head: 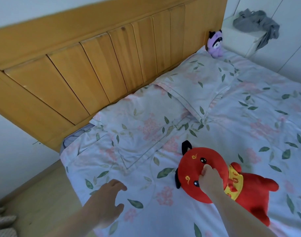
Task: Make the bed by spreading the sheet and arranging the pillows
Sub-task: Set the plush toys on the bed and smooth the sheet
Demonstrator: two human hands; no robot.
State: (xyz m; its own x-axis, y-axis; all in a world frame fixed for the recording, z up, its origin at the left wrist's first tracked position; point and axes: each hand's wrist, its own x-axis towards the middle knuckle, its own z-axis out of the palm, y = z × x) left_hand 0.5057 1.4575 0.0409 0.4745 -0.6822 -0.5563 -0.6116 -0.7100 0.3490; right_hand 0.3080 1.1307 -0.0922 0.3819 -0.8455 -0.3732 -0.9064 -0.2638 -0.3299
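A floral sheet in white, pink and green lies spread over the bed. Two pillows in the same print rest against the headboard: the near pillow and the far pillow, which overlaps it a little. A red plush toy with black ears lies on the sheet at lower right. My right hand pinches the face of its round head. My left hand hovers over the near left part of the bed, fingers spread and relaxed, holding nothing.
A wooden slatted headboard runs along the back. A small purple plush sits at the far corner by the headboard. A white nightstand beyond the bed carries a grey garment. Wooden floor lies left of the bed.
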